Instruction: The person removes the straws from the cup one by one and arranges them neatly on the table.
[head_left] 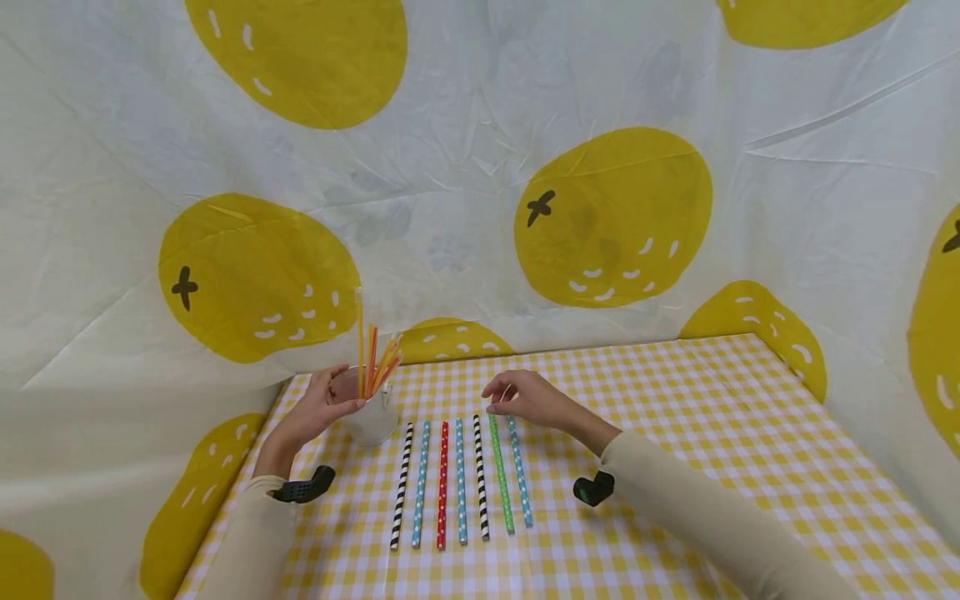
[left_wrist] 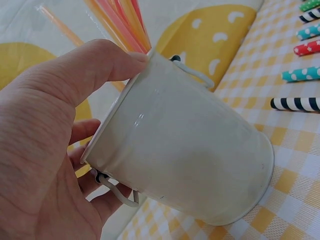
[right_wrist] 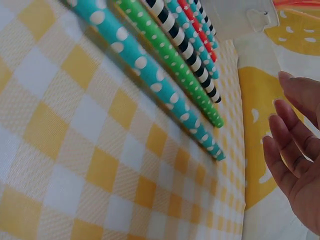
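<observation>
My left hand (head_left: 315, 411) grips the rim of a small white metal bucket (left_wrist: 185, 140) with side handles, thumb on the near side and fingers round the far side. Several orange and pink-red plastic straws (head_left: 372, 367) lean out of the bucket. Patterned paper straws lie side by side in a row: black-striped (head_left: 402, 487), blue dotted (head_left: 422, 483), red dotted (head_left: 442, 483), green dotted (head_left: 502, 475) and more. Over the far ends of the rightmost ones hovers my right hand (head_left: 531, 398); its fingers are loosely bent with nothing between them in the right wrist view.
A yellow-and-white checked cloth (head_left: 675, 467) covers the table. Behind and beside it hangs a white curtain (head_left: 450, 233) printed with large yellow fruit. A dark wrist device shows at the left wrist (head_left: 303, 487) and another near the right forearm (head_left: 594, 488).
</observation>
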